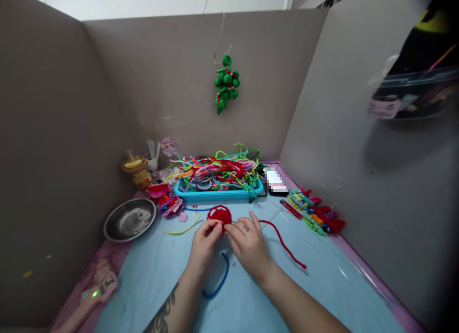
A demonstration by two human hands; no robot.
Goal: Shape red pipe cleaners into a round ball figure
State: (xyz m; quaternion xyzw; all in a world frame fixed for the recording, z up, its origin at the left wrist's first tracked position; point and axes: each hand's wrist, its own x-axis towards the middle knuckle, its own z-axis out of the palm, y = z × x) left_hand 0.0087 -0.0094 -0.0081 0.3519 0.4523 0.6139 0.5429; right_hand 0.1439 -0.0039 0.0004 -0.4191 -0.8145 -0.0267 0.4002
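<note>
A small round red piece of yarn work (220,212) with white patches sits at my fingertips, above the blue table cover. My left hand (204,242) pinches its lower left edge between thumb and fingers. My right hand (249,242) is closed at the lower right edge, fingertips against the piece; its little finger is raised. Whether a thin tool is also in the right fingers cannot be made out. A red yarn strand (281,239) runs from behind the right hand across the cover. Below the hands curves a blue yarn strand (226,275).
A blue tray (218,196) heaped with colourful yarn stands at the back. To the left are a metal bowl (118,223), a cup (139,172) and a pink glue gun (89,302). At right lie a phone (278,193), a red cutter (291,209) and colourful yarn pieces (315,216).
</note>
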